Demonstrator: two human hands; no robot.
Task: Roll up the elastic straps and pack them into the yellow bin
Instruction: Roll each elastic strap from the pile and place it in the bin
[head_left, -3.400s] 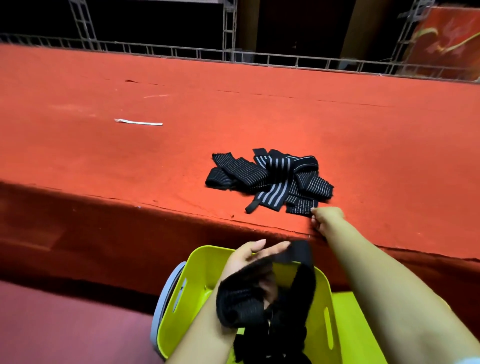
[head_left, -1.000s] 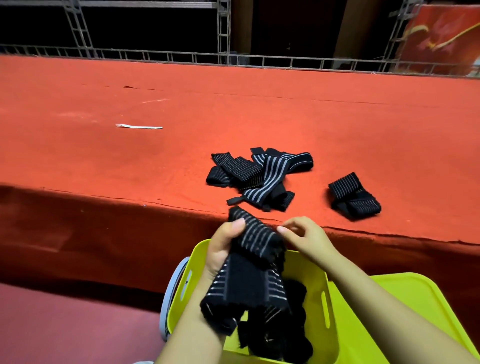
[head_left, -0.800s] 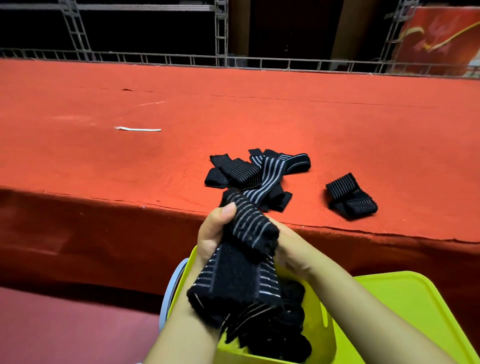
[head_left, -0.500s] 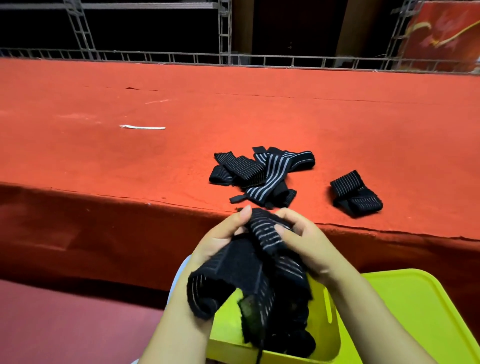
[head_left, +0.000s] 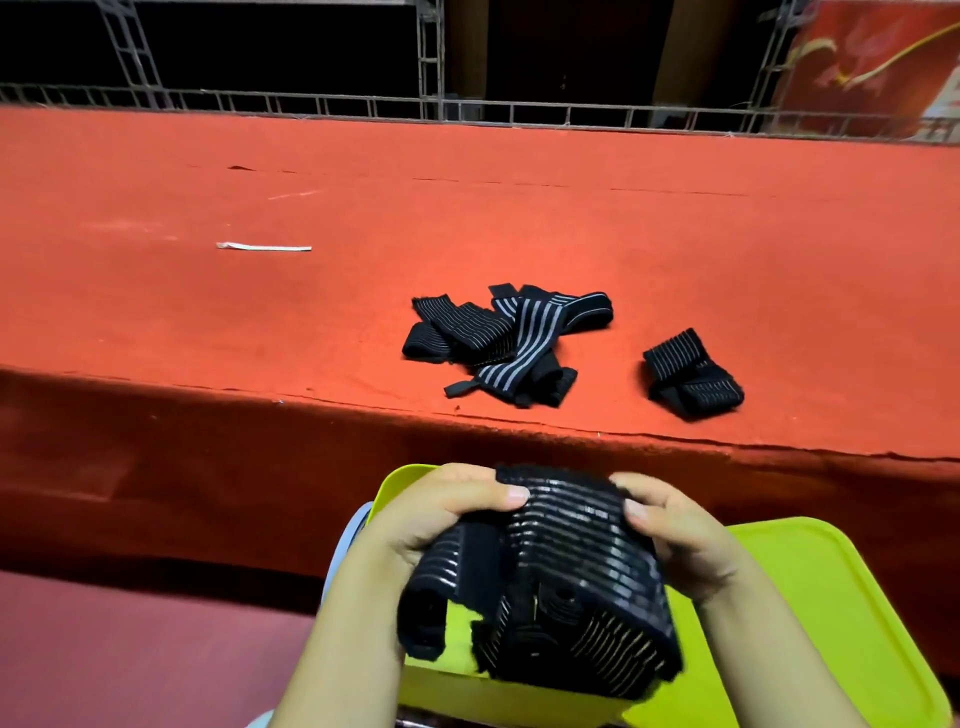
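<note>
Left hand (head_left: 436, 525) — grip curled round the left edge of a black striped elastic strap (head_left: 561, 561), thumb on top. Right hand (head_left: 680, 540) — grip curled on the strap's right edge. Strap held over the yellow bin (head_left: 467, 691), at 6 o'clock below the counter (head_left: 363, 218) edge. Loose strap pile (head_left: 498, 338) on the red counter at 12 o'clock; single folded strap (head_left: 693, 374) at 1 o'clock, well apart. Yellow lid (head_left: 810, 623) beside the bin at 3 o'clock.

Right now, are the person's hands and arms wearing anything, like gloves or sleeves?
No gloves, rings or watch show. The left hand and right hand are bare, with short plain nails, and both forearms are bare too. A pale bit of cloth peeks in by the left arm at the bottom edge.
</note>
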